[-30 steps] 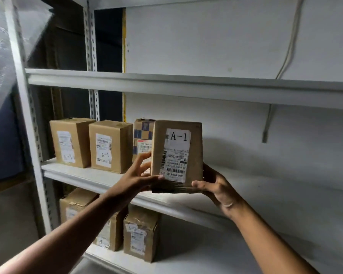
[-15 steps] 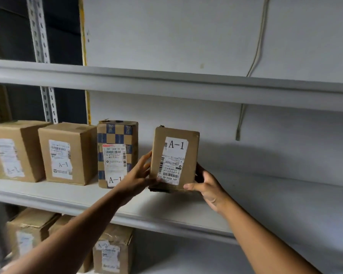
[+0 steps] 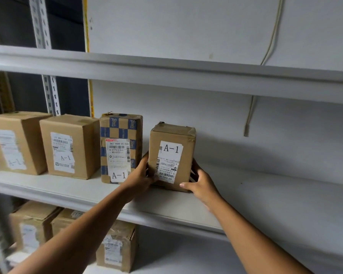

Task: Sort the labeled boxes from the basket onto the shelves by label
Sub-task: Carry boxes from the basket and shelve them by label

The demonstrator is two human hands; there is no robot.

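I see the A-1 box (image 3: 171,157) standing tall on the middle shelf (image 3: 265,194), its long side going up and down, with its label facing me. It sits back from the front edge, just beside the checkered box (image 3: 120,147), with a small gap between them. My hands are right on it, one at each side, low down. My left hand (image 3: 142,177) is curled around the left side, in the gap. My right hand (image 3: 201,186) cups the lower right corner, thumb in front. Both are about as near. I think the box is down now, so next I only need to let go. Two more A-1 boxes (image 3: 69,145) stand further left.
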